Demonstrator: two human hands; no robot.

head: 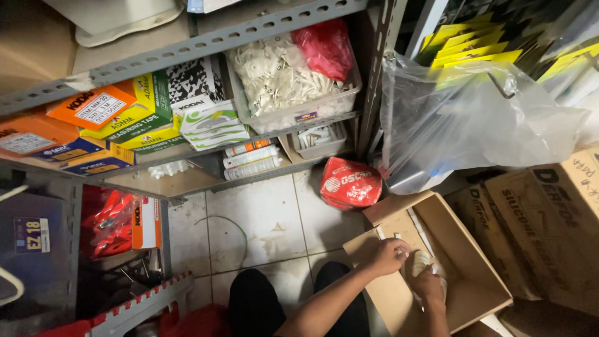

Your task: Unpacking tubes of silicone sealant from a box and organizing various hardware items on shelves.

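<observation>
- A small pale bundle (422, 262) is gripped by both hands, left hand (388, 256) and right hand (428, 285), closed, inside the open cardboard box (474, 293), near right.
- The bundle could be dropped if the grip loosens.

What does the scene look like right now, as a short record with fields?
left hand: inside the open cardboard box, over its flap, touching a whitish bundle
right hand: grip on the whitish bundle, inside the box
beside box: red packet on the tiled floor
above: metal shelf with a clear bin of white parts
right: clear plastic bag, hanging
</observation>
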